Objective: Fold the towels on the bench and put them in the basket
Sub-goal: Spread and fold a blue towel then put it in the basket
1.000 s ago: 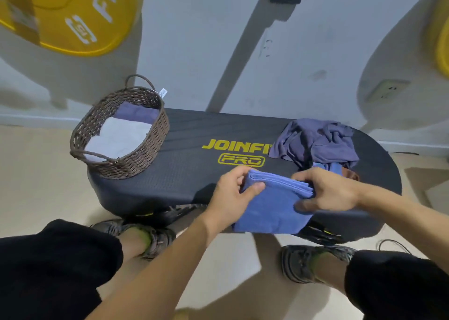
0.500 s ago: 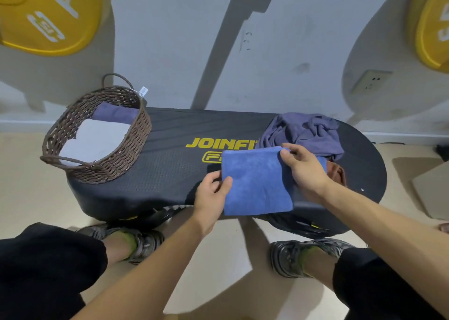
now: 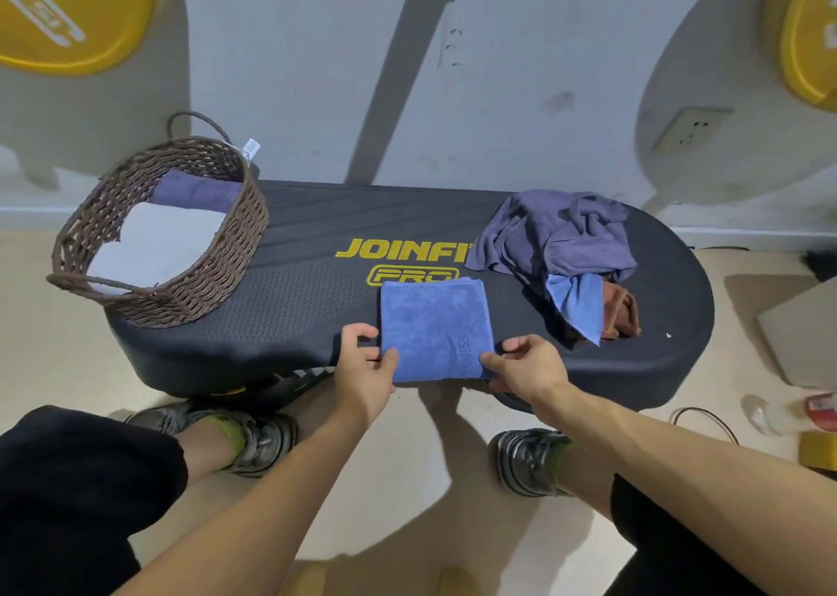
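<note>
Both hands, left (image 3: 362,369) and right (image 3: 525,364), pinch the near corners of a plush blue square towel (image 3: 435,323) on the pebbled black table (image 3: 294,305). The woven brown basket (image 3: 226,274) holds folded white and purple towels.

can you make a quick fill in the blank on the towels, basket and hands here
1. The folded towel held by both hands is ____ in colour.
2. The wicker basket sits at the ____ end of the bench.
3. The left hand and right hand grip the towel's ____ corners.

Missing words: blue; left; near
</note>
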`<state>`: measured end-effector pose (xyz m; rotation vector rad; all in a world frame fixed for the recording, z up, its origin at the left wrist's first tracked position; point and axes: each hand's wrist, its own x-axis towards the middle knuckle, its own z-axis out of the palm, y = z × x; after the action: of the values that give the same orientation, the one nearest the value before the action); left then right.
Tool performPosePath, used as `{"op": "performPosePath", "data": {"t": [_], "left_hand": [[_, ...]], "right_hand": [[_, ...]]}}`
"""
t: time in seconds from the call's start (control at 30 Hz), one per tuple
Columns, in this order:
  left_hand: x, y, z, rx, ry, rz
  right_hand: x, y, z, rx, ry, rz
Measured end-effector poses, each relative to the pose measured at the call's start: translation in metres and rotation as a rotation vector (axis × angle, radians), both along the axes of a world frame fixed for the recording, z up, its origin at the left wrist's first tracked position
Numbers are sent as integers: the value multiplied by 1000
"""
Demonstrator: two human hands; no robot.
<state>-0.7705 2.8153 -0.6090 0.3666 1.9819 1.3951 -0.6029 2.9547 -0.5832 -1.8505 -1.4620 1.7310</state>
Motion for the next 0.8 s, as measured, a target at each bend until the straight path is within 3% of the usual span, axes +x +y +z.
{"op": "performPosePath", "data": {"t": [0.13, 0.2, 0.27, 0.33, 0.4, 0.47, 0.57, 0.7, 0.73, 0.8], "left_hand": [[-14, 5, -4, -87, 71, -251], [-25, 4, -1, -104, -9, -387], [-37, -1, 0, -112, 9, -592], [-45, -5, -1, -167, 193, -714], [-49, -7, -3, -196, 383, -724], [-50, -7, -3, -163, 411, -684], [-51, -7, -2, -116, 428, -640], [-51, -6, 3, -107, 514, -609], [-52, -6, 4, -97, 521, -583], [-51, -6, 6, -78, 513, -531]], "right_hand": [[1, 2, -3, 159, -81, 117], [5, 2, -3, 382, -170, 282], [8, -1, -1, 635, -136, 511], [10, -2, 0, 790, -103, 835], [10, -2, -4, 879, -195, 1109], [9, -1, -9, 981, -344, 1261], [9, 1, -13, 1025, -478, 1303], [7, 6, -10, 1285, -520, 1304], [6, 8, -10, 1293, -483, 1271], [4, 9, -2, 1079, -343, 1150]]}}
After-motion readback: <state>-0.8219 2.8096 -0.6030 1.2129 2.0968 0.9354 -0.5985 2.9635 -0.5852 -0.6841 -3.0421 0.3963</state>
